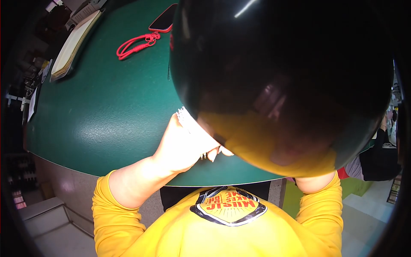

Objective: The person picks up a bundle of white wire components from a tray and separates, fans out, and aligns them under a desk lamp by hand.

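A large, glossy black rounded object [282,64] fills the upper right of the view, and its surface mirrors the yellow shirt. I cannot tell whether it is a helmet or some other shell. My left hand [188,141] is closed at its lower left side, around what looks like a brush with white bristles [184,118]. Bright glare washes out much of that hand and brush. My right forearm goes up behind the black object, which hides my right hand.
On the green table [102,107], a phone [165,20] in a red case lies with a red strap [132,47]. Farther left are a stack of papers [75,47] and a desk telephone [84,12]. The table's curved front edge runs close to my body.
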Motion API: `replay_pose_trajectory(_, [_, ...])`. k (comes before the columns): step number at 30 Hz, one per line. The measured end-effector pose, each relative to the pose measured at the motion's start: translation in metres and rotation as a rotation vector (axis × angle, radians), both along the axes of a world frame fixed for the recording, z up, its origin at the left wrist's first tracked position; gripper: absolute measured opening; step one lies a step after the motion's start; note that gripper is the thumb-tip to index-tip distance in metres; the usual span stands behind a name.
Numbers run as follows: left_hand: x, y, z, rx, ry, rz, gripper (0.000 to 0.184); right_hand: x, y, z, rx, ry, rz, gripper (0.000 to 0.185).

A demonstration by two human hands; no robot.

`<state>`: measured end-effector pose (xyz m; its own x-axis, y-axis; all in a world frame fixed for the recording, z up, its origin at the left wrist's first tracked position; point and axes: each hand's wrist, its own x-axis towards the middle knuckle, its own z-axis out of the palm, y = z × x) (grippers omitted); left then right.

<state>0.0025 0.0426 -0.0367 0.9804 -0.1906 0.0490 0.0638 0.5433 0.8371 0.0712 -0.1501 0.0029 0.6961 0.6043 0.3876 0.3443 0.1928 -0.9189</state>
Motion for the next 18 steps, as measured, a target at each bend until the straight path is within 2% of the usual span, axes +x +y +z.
replay_pose_trajectory(2, [-0.002, 0.002, 0.012, 0.118, 0.084, -0.018, 0.004, 0.019, 0.001, 0.000, -0.003, -0.006, 0.000, 0.044])
replay_pose_trajectory(3, [-0.002, 0.001, 0.019, 0.177, 0.125, -0.027, 0.003, -0.001, -0.002, -0.001, -0.005, -0.010, 0.001, 0.044])
replay_pose_trajectory(6, [0.001, -0.002, 0.018, 0.075, 0.114, -0.033, 0.002, 0.017, 0.000, -0.001, -0.009, -0.021, 0.001, 0.045])
replay_pose_trajectory(9, [0.002, -0.002, 0.022, 0.082, 0.133, -0.026, 0.006, 0.000, 0.001, -0.003, -0.015, -0.031, 0.003, 0.045])
replay_pose_trajectory(13, [0.001, -0.001, 0.023, 0.147, 0.132, -0.024, 0.001, 0.022, 0.004, -0.003, -0.022, -0.042, 0.007, 0.045])
replay_pose_trajectory(14, [0.001, 0.000, 0.021, 0.163, 0.121, -0.020, 0.001, -0.001, -0.001, -0.004, -0.024, -0.045, 0.008, 0.045])
replay_pose_trajectory(18, [-0.001, 0.001, 0.011, 0.233, 0.071, 0.043, 0.009, 0.002, -0.007, -0.006, -0.033, -0.055, 0.012, 0.045])
